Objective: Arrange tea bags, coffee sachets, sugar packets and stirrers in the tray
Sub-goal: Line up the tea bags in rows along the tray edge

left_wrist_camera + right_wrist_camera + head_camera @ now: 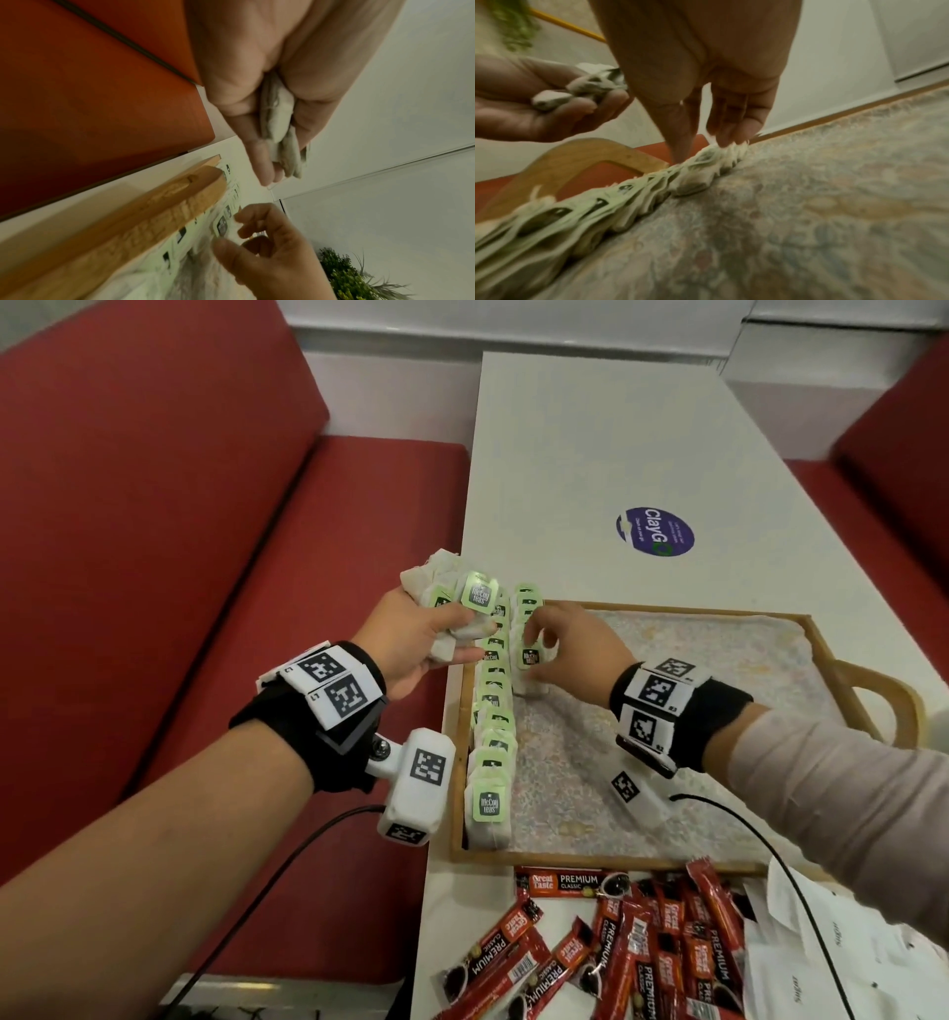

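My left hand (436,634) grips a bunch of tea bags (452,593) with green tags, held just above the tray's far left corner. The same bunch of tea bags (280,132) shows between the curled fingers in the left wrist view. A row of tea bags (493,726) stands along the left wall of the wooden tray (616,861). My right hand (536,642) pinches the top of one tea bag (530,660) standing just right of that row. In the right wrist view the thumb (680,140) and fingers (731,125) straddle the tea bag row (700,168).
Red coffee sachets (642,952) lie in a heap on the white table in front of the tray. White sugar packets (847,947) lie to their right. A patterned liner (667,711) covers the tray floor. A red bench (179,557) runs along the table's left side.
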The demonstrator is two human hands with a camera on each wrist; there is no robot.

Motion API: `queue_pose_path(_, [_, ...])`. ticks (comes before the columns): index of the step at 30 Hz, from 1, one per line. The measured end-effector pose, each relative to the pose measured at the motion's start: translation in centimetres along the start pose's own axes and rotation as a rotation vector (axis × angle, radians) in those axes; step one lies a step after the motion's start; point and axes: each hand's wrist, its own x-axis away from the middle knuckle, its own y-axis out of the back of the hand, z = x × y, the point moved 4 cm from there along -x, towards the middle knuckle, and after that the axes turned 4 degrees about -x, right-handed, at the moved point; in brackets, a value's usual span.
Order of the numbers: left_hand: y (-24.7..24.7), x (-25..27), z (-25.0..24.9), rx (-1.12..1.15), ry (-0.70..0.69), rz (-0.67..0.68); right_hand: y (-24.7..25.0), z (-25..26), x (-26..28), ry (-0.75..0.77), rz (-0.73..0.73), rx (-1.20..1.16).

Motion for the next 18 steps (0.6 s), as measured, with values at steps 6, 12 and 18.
queue_pose_path(6, [-0.4,0.2,0.5,-0.008,0.009,0.01,-1.4,0.1,0.1,0.017,0.167,0.107])
queue_pose_path(12, [-0.7,0.2,0.6,-0.004,0.025,0.027,0.9,1.6,0.1,0.052,0.041,0.048])
queue_pose_path(18, [-1.5,0.3,0.7,-0.007,0.004,0.06,4.1,4.0,0.5,0.021,-0.08,-0.364])
